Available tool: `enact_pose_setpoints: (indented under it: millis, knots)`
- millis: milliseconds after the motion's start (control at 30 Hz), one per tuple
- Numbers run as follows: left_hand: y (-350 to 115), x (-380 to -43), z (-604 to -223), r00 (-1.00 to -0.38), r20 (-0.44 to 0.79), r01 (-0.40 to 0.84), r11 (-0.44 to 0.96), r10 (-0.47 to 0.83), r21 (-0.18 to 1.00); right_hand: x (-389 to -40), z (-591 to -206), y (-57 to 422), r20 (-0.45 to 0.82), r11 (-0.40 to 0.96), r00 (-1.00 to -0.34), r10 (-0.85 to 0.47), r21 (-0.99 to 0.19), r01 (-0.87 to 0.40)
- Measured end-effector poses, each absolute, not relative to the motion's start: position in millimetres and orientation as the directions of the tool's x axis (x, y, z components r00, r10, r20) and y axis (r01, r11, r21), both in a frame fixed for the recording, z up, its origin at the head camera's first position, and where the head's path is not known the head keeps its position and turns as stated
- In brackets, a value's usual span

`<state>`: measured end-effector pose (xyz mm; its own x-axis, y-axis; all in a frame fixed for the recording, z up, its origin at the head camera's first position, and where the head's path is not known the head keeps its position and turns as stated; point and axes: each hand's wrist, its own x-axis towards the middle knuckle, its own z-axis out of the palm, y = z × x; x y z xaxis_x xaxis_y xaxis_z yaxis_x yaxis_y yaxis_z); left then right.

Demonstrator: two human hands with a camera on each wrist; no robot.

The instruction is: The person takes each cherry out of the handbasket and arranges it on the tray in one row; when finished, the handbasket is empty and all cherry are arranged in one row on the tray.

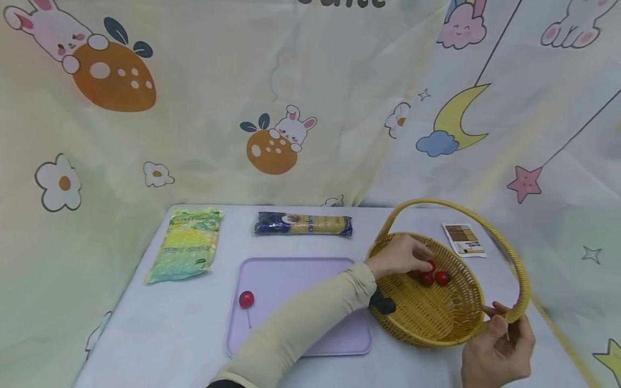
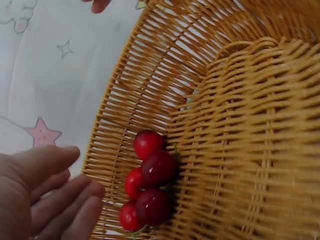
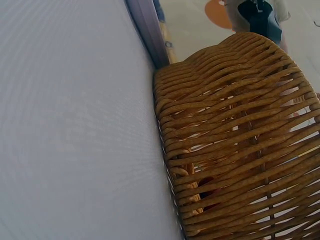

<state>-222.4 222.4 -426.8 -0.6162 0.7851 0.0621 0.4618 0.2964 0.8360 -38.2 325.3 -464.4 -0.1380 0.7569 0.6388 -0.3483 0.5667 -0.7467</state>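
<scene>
My left hand (image 1: 401, 255) reaches over the yellow wicker basket (image 1: 422, 323), its fingers above several red cherries (image 1: 442, 278). In the left wrist view those cherries (image 2: 155, 206) lie against the woven side, and my loosely bent fingers (image 2: 67, 205) hold none of them. My right hand (image 1: 499, 345) grips the basket by the lower end of its arched handle (image 1: 521, 280), at the near right. The right wrist view shows the basket's outer weave (image 3: 225, 105) but not the hand. One more cherry (image 1: 246, 299) with a stem lies on the purple tray (image 1: 276, 267).
A green and yellow packet (image 1: 186, 245) lies at the table's back left. A long noodle-like packet (image 1: 303, 223) is behind the tray, and a small brown and white sachet (image 1: 463, 240) lies behind the basket. A patterned curtain (image 1: 204, 134) hangs at the back.
</scene>
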Motion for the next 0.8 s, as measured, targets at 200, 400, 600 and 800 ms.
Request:
enact_pose_setpoints:
  millis: [200, 400, 600, 800]
  knots:
    - [227, -222, -440, -0.704, 0.023, 0.404, 0.373, 0.71, 0.836, -40, -471, 328, 0.668, 0.57, -0.136, 0.731, -0.708, -0.417]
    - [227, -226, -450, -0.731, 0.022, 0.422, 0.425, 0.682, 0.801, -43, -474, 329, 0.695, 0.61, -0.148, 0.703, -0.698, -0.376]
    - [228, -228, -453, -0.712, 0.07, 0.525, 0.465, 0.698, 0.713, -43, -476, 331, 0.701, 0.62, -0.134, 0.701, -0.691, -0.37]
    - [230, -226, -452, -0.741, 0.051, 0.516, 0.52, 0.669, 0.681, -40, -475, 333, 0.702, 0.629, -0.137, 0.699, -0.694, -0.35]
